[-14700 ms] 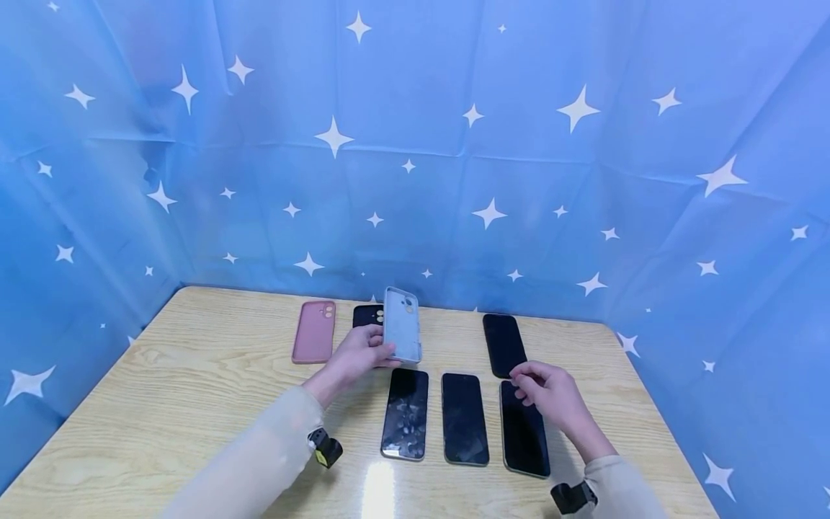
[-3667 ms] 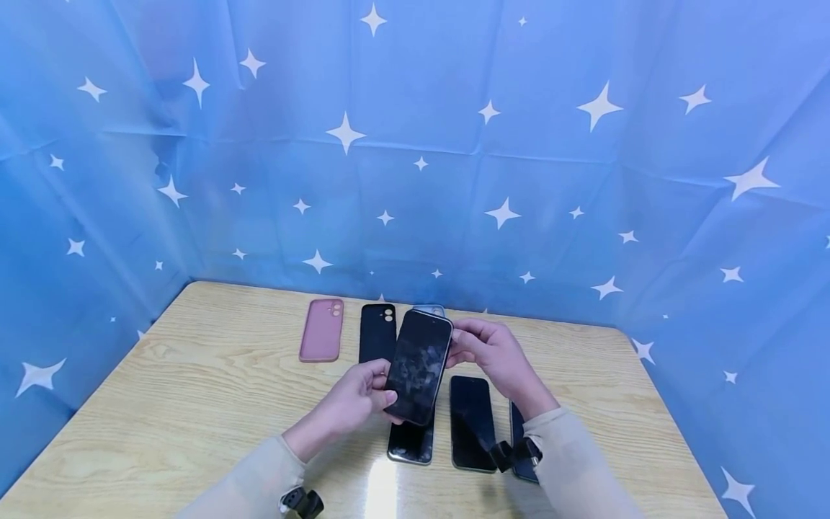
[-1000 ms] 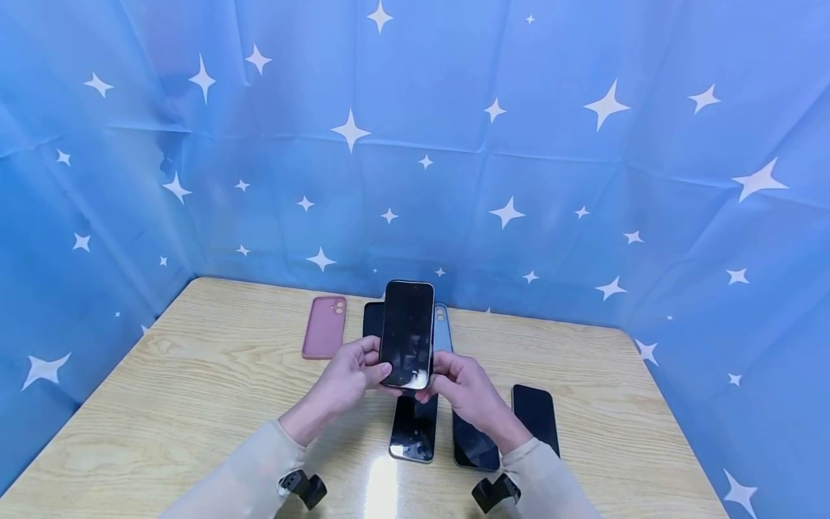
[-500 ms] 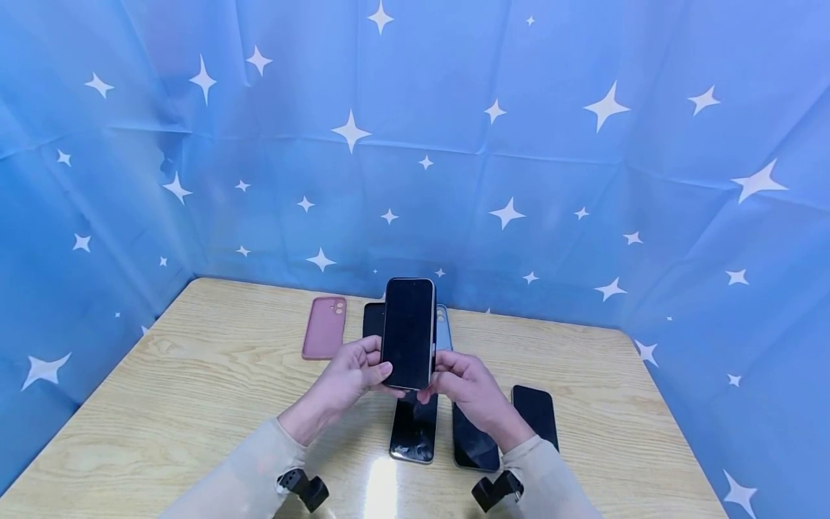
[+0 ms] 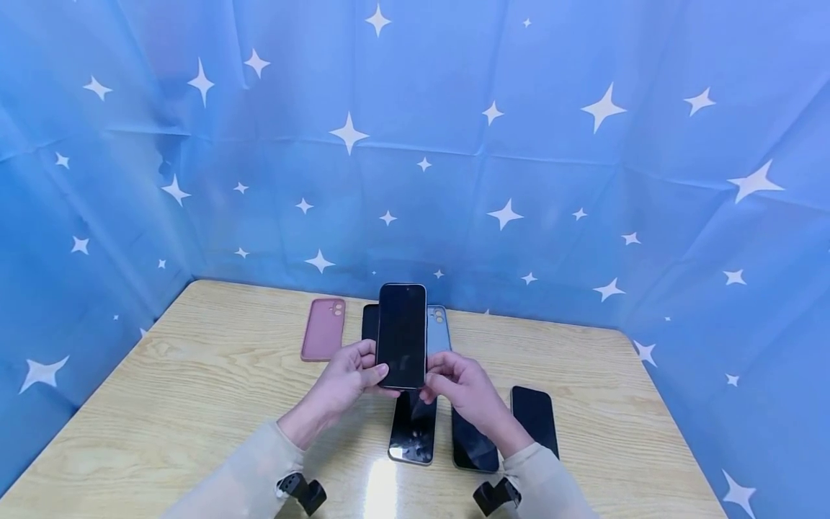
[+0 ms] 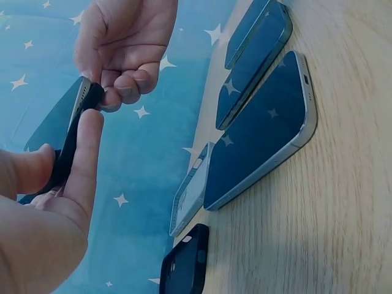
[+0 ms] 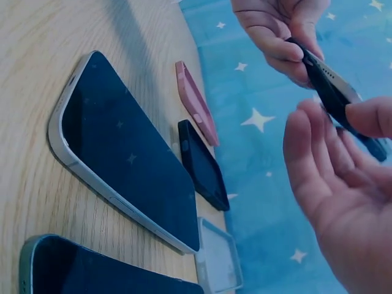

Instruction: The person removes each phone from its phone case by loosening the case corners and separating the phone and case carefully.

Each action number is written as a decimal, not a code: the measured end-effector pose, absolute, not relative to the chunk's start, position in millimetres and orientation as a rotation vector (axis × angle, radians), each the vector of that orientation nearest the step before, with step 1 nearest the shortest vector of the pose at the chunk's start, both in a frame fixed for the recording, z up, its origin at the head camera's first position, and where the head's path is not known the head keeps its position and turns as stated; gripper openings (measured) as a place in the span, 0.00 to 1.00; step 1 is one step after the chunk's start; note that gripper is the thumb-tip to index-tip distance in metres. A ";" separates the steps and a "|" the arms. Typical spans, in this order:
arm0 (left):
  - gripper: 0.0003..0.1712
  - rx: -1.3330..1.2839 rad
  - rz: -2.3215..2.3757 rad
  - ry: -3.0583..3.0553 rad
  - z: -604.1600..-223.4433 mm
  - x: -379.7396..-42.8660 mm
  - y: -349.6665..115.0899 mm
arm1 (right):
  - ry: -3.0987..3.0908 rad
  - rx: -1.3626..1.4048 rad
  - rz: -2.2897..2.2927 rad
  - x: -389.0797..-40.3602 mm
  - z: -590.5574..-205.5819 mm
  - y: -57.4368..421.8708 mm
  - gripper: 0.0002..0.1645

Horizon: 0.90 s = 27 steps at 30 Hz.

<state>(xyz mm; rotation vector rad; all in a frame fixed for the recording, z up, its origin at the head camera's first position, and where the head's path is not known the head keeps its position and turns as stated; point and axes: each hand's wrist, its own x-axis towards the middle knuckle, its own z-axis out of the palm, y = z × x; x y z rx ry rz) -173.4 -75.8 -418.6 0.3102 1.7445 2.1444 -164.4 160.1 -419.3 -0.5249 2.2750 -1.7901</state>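
Observation:
Above the table, both hands hold a dark-screened phone (image 5: 402, 335) upright, screen facing me. A black phone case (image 6: 68, 144) lies against its back in the left wrist view; the phone's pale end with speaker holes (image 6: 80, 98) stands partly clear of it. My left hand (image 5: 344, 378) grips the lower left side, thumb on the front edge. My right hand (image 5: 463, 386) pinches the lower right corner with thumb and fingers. In the right wrist view, the right thumb (image 7: 370, 116) presses the phone's edge. How far the case covers the top is hidden.
Behind lie a pink case (image 5: 323, 330), another black case (image 5: 370, 321) and a light blue case (image 5: 438, 330). Three phones lie in front: one under the hands (image 5: 413, 429), one partly behind the right wrist (image 5: 473, 443), one further right (image 5: 534, 418). A starry curtain (image 5: 415, 144) hangs behind.
Earlier the left hand held the blue case, now on the table; the far-right phone has left its spot. Over the last second the held phone shifts slightly, gripped by both hands throughout.

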 end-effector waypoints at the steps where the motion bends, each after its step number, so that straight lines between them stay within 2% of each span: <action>1: 0.15 0.307 2.149 1.747 -418.6 -173.1 -75.8 | 2.310 -0.503 -1.788 -163.5 -419.3 159.8 0.09; 4: 0.14 0.298 2.160 1.756 -419.7 -172.5 -75.5 | 2.405 -0.445 -1.772 -161.7 -419.7 158.4 0.04; 18: 0.14 0.286 2.141 1.874 -421.6 -170.0 -72.4 | 2.591 -0.467 -1.672 -157.7 -418.3 153.8 0.04; 27: 0.07 0.295 2.108 2.008 -422.3 -166.0 -68.8 | 2.745 -0.503 -1.418 -150.7 -408.9 150.8 0.05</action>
